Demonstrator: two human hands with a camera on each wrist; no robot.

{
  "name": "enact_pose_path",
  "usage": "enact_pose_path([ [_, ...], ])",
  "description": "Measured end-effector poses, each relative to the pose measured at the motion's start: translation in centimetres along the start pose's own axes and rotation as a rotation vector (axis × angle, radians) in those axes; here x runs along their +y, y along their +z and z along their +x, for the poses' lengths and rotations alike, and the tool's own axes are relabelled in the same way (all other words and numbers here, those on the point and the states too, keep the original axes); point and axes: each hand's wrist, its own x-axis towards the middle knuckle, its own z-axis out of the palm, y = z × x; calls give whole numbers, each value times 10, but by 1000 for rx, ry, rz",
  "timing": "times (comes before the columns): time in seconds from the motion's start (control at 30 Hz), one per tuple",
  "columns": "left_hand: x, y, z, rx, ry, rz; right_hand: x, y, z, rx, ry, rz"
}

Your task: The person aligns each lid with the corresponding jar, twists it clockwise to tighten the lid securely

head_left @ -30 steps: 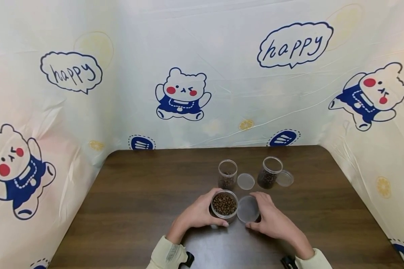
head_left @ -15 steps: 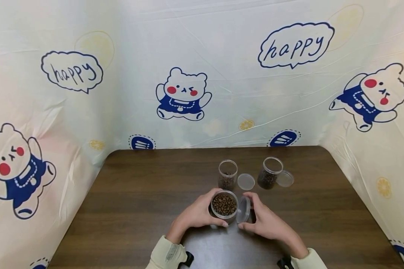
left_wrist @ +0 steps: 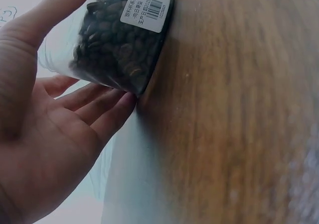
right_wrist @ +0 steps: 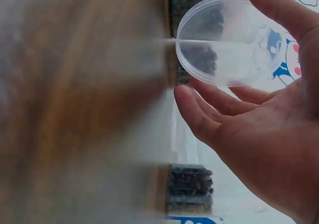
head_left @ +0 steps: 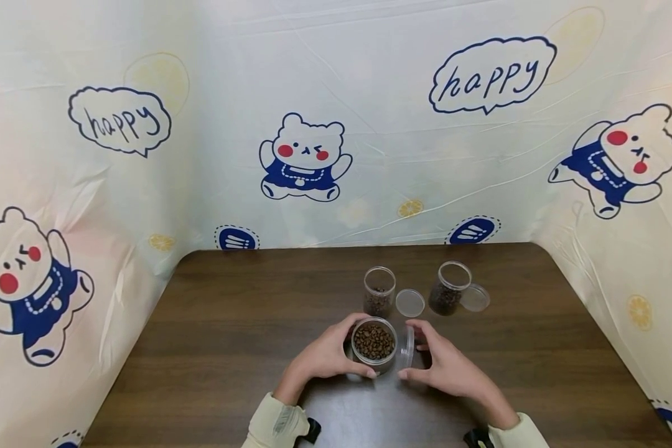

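Note:
A clear jar (head_left: pixel 378 367), nearly full of brown coffee beans (head_left: pixel 374 341), stands uncapped on the table. My left hand (head_left: pixel 331 353) grips it from the left, thumb in front and fingers around the far side. In the left wrist view, a white printed label (left_wrist: pixel 147 9) shows on the jar's side (left_wrist: pixel 112 40). Just right of the jar, my right hand (head_left: pixel 448 368) holds a clear round lid (head_left: pixel 407 348) by its rim, between thumb and fingers. The lid is tipped nearly on edge. In the right wrist view, beans show through the lid (right_wrist: pixel 229 80).
Behind the held jar stand two more open jars, a left one (head_left: pixel 379 292) with fewer beans and a right one (head_left: pixel 438 298) with dark beans. One loose lid (head_left: pixel 410 303) lies between them, another lid (head_left: pixel 476 298) beside the right jar. A printed cloth (head_left: pixel 313 74) surrounds the brown table (head_left: pixel 229 348).
The lid in my right hand has turned from lying nearly flat to standing almost on edge, and that hand has shifted slightly left. My left hand and its jar have stayed put.

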Motion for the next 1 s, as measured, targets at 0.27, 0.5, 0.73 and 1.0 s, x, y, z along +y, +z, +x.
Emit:
enact_pose_path([
  [0.27,0,-1,0,1,-16,-5,-3,-11,3,7,-69,-1],
  [0.5,-1,0,0,-6,-27,13,-11,-16,8,12,-95,-11],
  [0.73,-1,1,-1,-4,-23,19,-23,-15,13,42,-116,-76],
  [1.0,0,-1,0,-1,-31,28,-32,-6,21,53,-153,-136],
])
